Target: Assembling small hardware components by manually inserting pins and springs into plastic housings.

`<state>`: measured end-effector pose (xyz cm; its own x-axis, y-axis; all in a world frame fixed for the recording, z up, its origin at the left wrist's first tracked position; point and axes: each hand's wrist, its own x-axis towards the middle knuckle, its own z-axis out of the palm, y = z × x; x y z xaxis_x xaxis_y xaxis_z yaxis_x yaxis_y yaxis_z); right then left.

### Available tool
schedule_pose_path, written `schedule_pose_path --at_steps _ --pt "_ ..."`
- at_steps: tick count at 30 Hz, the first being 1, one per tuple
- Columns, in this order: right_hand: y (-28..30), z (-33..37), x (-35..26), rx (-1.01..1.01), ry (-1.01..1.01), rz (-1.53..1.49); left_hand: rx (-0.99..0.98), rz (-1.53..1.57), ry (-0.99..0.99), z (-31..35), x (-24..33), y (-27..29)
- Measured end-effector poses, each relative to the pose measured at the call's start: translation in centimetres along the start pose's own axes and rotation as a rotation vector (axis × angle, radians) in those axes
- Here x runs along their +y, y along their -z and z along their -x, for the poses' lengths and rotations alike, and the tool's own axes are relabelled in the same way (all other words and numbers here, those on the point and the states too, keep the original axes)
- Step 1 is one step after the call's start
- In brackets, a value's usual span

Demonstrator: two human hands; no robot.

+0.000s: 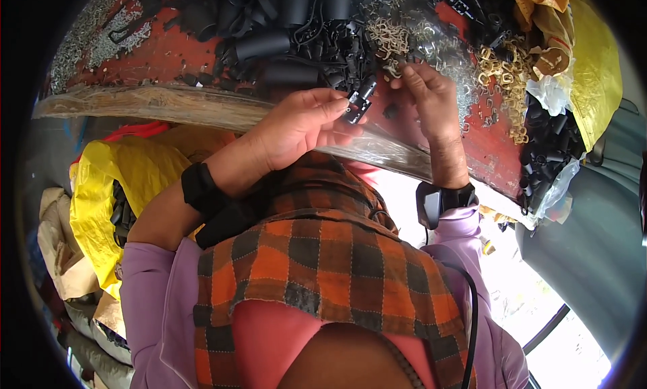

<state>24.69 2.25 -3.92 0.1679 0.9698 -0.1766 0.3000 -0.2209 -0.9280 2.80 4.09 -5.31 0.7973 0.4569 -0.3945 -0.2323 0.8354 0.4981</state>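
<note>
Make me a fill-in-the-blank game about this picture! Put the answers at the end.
1. Of the left hand and the right hand, the ____ one has the small black part in its grip.
2. The tabletop under the piles is coloured ____.
3. The big plastic sack on the picture's right side is coloured ____.

Missing words: left; red; yellow

The head-worn fisheye looks steeply down; hands [298, 124] and red table [175, 49] near.
</note>
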Motion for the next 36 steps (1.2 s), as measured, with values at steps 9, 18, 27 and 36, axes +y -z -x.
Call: schedule_pose_path --at_steps 9,18,27,36 --pt "-1.0 0.6 0.5 -0.067 0.002 -0.053 -0.022 0.028 -0.024 0.1 0.0 0.1" --pt "-2.1 3.0 0.0 -0.095 -0.158 -0.555 -0.112 0.104 -0.260 -0.2 -1.0 0.2" --pt "-3.2 4.3 0.2 -0.162 0.231 0.017 -0.154 0.086 -0.367 -0.9 -1.5 0.4" --pt "-2.5 4.1 -0.4 -0.256 -0.074 -0.419 -0.179 0.097 -0.335 -1.0 -1.1 0.3"
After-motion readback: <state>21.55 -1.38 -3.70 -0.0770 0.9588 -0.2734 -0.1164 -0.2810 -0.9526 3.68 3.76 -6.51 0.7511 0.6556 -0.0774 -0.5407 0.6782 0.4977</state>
